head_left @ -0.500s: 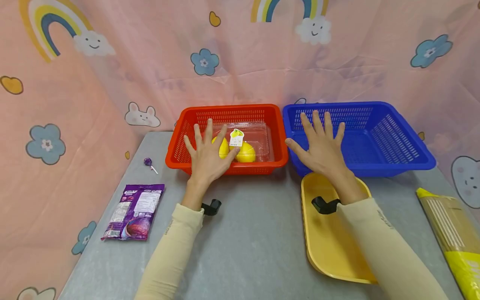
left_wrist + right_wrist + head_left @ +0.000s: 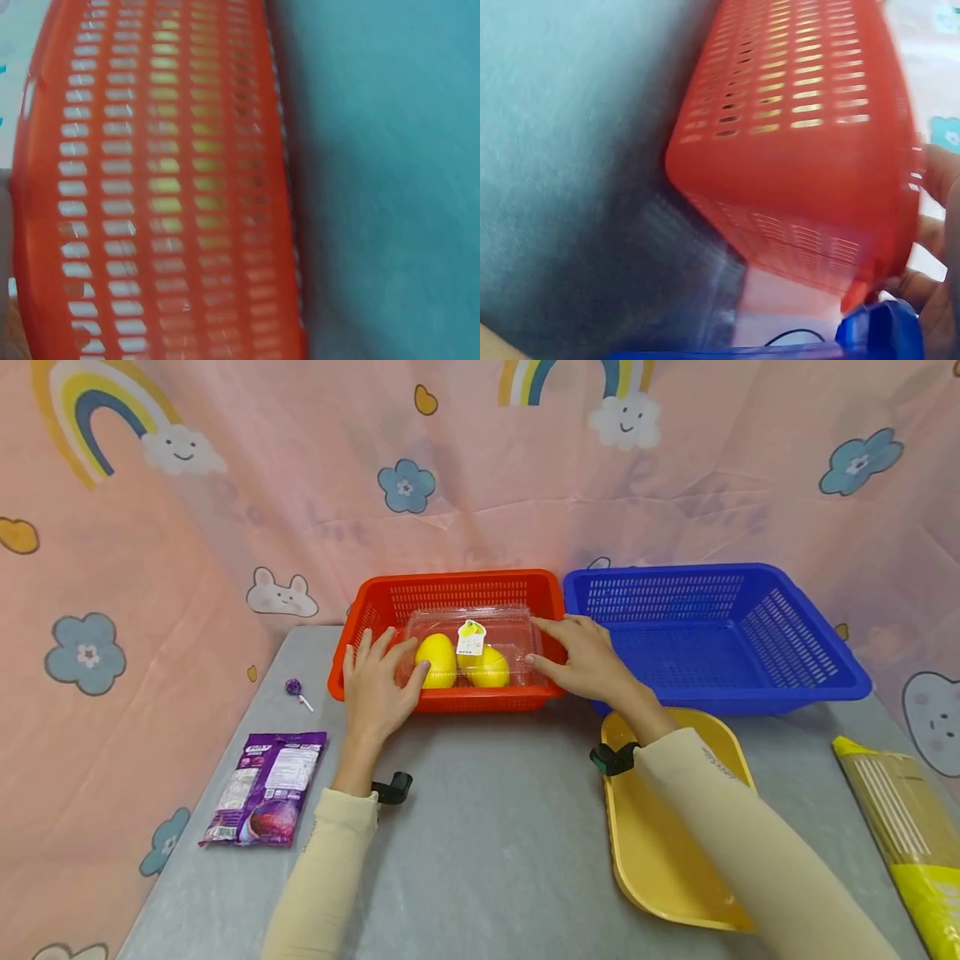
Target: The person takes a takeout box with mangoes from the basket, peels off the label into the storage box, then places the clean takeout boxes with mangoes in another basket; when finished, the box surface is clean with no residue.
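A clear plastic box (image 2: 507,628) with two yellow fruits (image 2: 435,658) and a white label sits inside the red basket (image 2: 480,700). My left hand (image 2: 378,685) reaches over the basket's left front corner, fingers spread and loosely bent, thumb tip by the left fruit. At the box's right end is my right hand (image 2: 592,664), fingertips and thumb right at its edge, over the basket's right rim. Both wrist views face the basket's slotted wall (image 2: 172,187), yellow showing through the slots. Some right-hand fingers (image 2: 930,232) appear beyond the rim in the right wrist view.
A blue basket (image 2: 712,700) stands close against the red one's right side. In front of it lies a yellow tray (image 2: 667,860), under the right forearm. A purple bag (image 2: 266,789) and a lollipop (image 2: 293,687) lie left; a long yellow-and-clear package (image 2: 900,827) lies right.
Both hands have come down to the red basket: the left moved left and lower, the right moved left from the blue basket to the box's right end. Their fingers are now more bent.
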### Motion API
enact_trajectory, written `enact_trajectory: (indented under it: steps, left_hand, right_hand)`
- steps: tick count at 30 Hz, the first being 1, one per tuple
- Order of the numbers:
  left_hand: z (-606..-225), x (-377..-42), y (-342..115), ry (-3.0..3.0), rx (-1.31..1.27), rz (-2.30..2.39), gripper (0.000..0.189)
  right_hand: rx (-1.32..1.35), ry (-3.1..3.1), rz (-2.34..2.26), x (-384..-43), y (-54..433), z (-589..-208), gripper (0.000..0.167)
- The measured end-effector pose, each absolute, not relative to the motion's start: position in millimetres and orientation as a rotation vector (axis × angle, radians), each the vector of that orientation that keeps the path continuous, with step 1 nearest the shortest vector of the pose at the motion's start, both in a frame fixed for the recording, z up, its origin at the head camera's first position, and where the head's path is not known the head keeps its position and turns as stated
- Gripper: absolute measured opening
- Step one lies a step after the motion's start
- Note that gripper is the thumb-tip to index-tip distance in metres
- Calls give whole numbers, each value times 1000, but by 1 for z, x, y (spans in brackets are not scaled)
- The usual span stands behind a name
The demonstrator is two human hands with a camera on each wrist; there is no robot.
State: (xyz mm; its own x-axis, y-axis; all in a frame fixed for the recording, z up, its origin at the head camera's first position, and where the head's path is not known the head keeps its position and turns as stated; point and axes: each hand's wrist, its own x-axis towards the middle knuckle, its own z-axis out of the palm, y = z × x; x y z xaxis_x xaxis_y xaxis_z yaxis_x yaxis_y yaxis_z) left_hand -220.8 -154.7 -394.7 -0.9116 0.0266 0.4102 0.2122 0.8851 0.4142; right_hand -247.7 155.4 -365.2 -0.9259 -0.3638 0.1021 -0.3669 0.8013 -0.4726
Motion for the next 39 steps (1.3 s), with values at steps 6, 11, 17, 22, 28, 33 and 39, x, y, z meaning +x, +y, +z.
enact_trajectory:
  steps: [6,11,17,22,28,33,39]
  left_hand:
    - [-398,-217,-172,-2639,-158,-638,49]
    - [-397,-214,-189,-2693,-75,-630,54]
    - [-402,-215,-209,-2668,-48,-725,51]
    - [-410,-217,-223,-2579,-106,-878,44]
    - [-416,-221,-229,-2505,-180,-1035,41]
    - [-418,-225,-230,-2510,-187,-1071,42]
    - [-418,-230,-229,-2517,-187,-1072,42]
  right_hand:
    - [627,-3114,450,-260,141,-365,69]
    - [677,-3139,391,-262,128,-367,71]
    - [666,-3115,499,-262,124,-372,73]
    - [687,-3162,393,-267,125,-371,76]
    - [639,-3195,424,-275,121,-370,72]
    - [588,-3111,572,-275,119,-370,65]
    - [511,-2847,1009,-275,120,-369,52]
